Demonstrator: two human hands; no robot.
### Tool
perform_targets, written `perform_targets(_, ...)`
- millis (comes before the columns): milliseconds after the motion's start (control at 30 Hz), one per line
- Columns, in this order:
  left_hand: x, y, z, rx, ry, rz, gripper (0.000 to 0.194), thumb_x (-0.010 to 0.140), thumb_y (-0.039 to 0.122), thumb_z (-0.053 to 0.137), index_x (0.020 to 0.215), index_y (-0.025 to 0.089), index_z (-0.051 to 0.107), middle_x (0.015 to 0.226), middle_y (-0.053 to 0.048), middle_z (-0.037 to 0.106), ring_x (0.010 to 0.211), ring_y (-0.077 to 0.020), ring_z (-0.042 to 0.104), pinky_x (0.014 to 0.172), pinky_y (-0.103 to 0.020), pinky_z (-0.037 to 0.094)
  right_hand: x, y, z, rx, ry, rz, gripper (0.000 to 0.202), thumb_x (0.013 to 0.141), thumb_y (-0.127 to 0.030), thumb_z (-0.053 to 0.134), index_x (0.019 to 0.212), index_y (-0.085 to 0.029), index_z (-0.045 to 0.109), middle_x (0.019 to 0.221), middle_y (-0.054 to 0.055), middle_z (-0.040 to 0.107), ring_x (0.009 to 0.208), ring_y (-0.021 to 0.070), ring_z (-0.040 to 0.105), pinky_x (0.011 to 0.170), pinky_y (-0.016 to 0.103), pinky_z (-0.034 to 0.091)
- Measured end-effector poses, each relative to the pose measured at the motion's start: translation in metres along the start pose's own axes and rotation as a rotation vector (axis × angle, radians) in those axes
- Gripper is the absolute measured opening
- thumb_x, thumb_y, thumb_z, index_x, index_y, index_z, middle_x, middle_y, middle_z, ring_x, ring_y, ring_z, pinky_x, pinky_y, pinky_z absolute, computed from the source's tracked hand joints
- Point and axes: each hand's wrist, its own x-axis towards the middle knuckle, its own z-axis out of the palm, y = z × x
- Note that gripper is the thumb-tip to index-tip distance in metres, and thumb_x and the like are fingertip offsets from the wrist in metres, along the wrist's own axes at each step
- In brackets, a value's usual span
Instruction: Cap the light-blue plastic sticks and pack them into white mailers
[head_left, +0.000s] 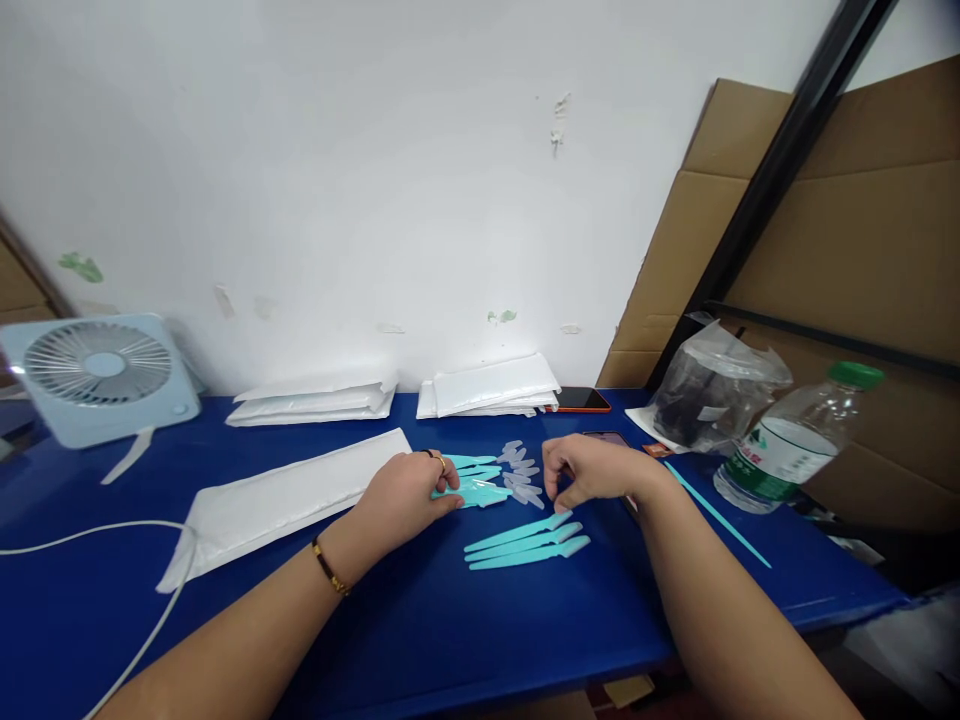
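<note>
My left hand (409,490) has its fingers curled over the handle ends of several turquoise eyebrow razors (487,495), gripping at least one. Beside them lies a loose heap of small clear plastic blade covers (517,470). Just right of that heap, my right hand (581,470) is bent down with thumb and fingers drawn together; whatever its fingertips hold, if anything, is hidden. Three more turquoise eyebrow razors (525,548) lie side by side nearer the front, their heads just below my right fingertips.
A long white padded envelope (277,495) lies left; white envelope stacks (315,400) (491,388) and an orange-edged phone (583,400) line the wall. A fan (105,375) and cable (150,630) are left. Right are a bagged cup (705,390), water bottle (787,450) and turquoise stick (720,515).
</note>
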Motion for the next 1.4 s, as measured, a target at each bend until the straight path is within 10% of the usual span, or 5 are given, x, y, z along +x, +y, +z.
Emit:
perform_targets(333,-0.006,0.013,0.006,-0.02,-0.114,0.143,0.023,0.078,0.043,0.052,0.078,0.024,0.064,0.077,0.001,0.065,0.072,-0.015,0.057,0.06,-0.024,0.035,0.015,-0.018,0.019,-0.012,-0.054,-0.215,0.008,0.069,-0.022,0.063,0.073,-0.016,0.066,0.083,0.002,0.056,0.069,0.0114,0.051,0.058,0.021,0.039)
perform_targets(567,0.001,-0.006,-0.003,0.091,-0.004,0.015,0.018,0.074,0.039,0.057,0.079,0.024,0.065,0.081,-0.001,0.065,0.076,-0.0173,0.057,0.065,-0.026,0.036,0.008,-0.003,0.006,-0.041,0.179,-0.026,0.015,0.069,-0.03,0.066,0.078,-0.017,0.067,0.086,0.004,0.054,0.072,0.0135,0.051,0.06,0.023,0.038)
perform_targets(833,-0.011,0.022,0.004,-0.067,-0.119,0.151,0.028,0.073,0.05,0.055,0.081,0.025,0.065,0.077,0.002,0.064,0.07,-0.0138,0.056,0.058,-0.024,0.034,0.003,-0.009,0.007,-0.021,-0.219,0.007,0.022,0.058,-0.033,0.073,0.071,-0.016,0.069,0.082,0.002,0.059,0.068,0.0128,0.053,0.056,0.021,0.037)
perform_targets(1233,-0.006,0.001,-0.005,0.016,-0.052,-0.01,0.014,0.07,0.035,0.06,0.077,0.024,0.065,0.078,0.001,0.065,0.071,-0.0161,0.056,0.06,-0.025,0.034,0.0,-0.006,-0.001,-0.04,0.168,-0.011,0.022,0.067,-0.036,0.068,0.077,-0.017,0.067,0.085,0.003,0.055,0.071,0.0132,0.05,0.06,0.022,0.037)
perform_targets(1400,-0.014,0.026,0.008,-0.073,-0.081,0.149,0.03,0.069,0.05,0.06,0.087,0.026,0.063,0.081,0.001,0.063,0.071,-0.0158,0.056,0.059,-0.025,0.034,-0.008,-0.009,0.002,-0.022,-0.112,0.022,0.028,0.052,-0.038,0.076,0.071,-0.018,0.069,0.078,0.001,0.06,0.068,0.0138,0.053,0.055,0.022,0.037)
